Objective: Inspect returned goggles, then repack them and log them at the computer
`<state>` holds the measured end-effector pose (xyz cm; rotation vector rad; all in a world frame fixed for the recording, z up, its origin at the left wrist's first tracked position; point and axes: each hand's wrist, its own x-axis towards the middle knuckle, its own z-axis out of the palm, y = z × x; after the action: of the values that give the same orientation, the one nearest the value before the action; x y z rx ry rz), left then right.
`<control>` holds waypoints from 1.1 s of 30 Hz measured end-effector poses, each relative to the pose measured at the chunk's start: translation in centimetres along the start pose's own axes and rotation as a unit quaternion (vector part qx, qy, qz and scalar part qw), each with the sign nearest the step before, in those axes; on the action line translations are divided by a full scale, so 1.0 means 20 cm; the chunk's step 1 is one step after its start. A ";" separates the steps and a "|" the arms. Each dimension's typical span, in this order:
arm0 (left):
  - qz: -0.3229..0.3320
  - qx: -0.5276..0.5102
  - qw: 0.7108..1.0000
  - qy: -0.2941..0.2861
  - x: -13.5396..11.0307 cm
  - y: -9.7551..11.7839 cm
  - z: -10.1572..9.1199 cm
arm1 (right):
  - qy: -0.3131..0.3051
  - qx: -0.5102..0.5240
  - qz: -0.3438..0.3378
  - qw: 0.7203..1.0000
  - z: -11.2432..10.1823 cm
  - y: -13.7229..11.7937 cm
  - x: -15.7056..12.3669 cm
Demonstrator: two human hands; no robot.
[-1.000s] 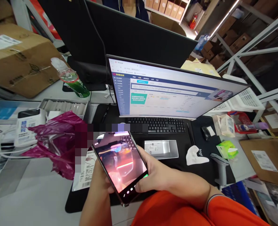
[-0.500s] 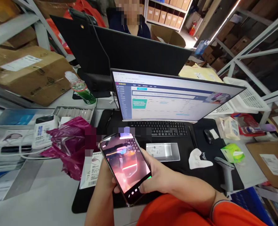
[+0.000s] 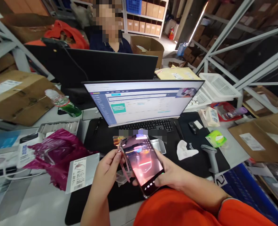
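My right hand (image 3: 170, 174) grips a smartphone (image 3: 142, 163) with a glossy, reflective screen, held tilted over the black desk mat (image 3: 101, 138). My left hand (image 3: 108, 166) pinches the edge of a thin clear protective film (image 3: 120, 150) at the phone's upper left corner; the film is partly lifted off the screen and a loose end hangs below. Both hands are over the mat's front edge, just in front of the keyboard (image 3: 148, 125) and monitor (image 3: 141, 100).
A magenta plastic bag (image 3: 56, 153) and a labelled flat packet (image 3: 81, 172) lie left. A handheld scanner (image 3: 211, 157), mouse (image 3: 192, 127), white pad (image 3: 186, 149) and small boxes sit right. A bottle (image 3: 63, 103) and cardboard box (image 3: 16, 94) stand back left. A person sits behind the monitors.
My left hand left the phone's underside and now pinches the film at its top corner, peeling it up. The view lifted and shifted, and the phone moved right.
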<state>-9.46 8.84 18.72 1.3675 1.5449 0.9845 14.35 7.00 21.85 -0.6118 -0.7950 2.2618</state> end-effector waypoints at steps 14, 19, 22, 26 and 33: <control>0.089 0.025 0.988 -0.121 -0.39 0.27 0.29 | 0.472 -0.021 -0.241 0.848 -0.81 0.14 -1.20; 0.152 0.080 0.977 -0.128 -0.45 0.30 0.36 | 0.510 -0.011 -0.282 0.813 -1.10 0.12 -1.41; 0.174 0.104 0.973 -0.107 -0.49 0.34 0.39 | 0.534 -0.010 -0.286 0.796 -1.31 0.14 -1.52; 0.193 0.145 0.966 -0.088 -0.55 0.36 0.41 | 0.551 0.002 -0.253 0.796 -1.52 0.23 -1.63; 0.186 0.183 0.960 -0.105 -0.66 0.29 0.43 | 0.543 -0.029 -0.184 0.819 -1.76 0.26 -1.83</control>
<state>1.55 -3.46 22.29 2.0117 1.3795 0.7572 58.21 -8.94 0.95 -1.4316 -0.3235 1.1931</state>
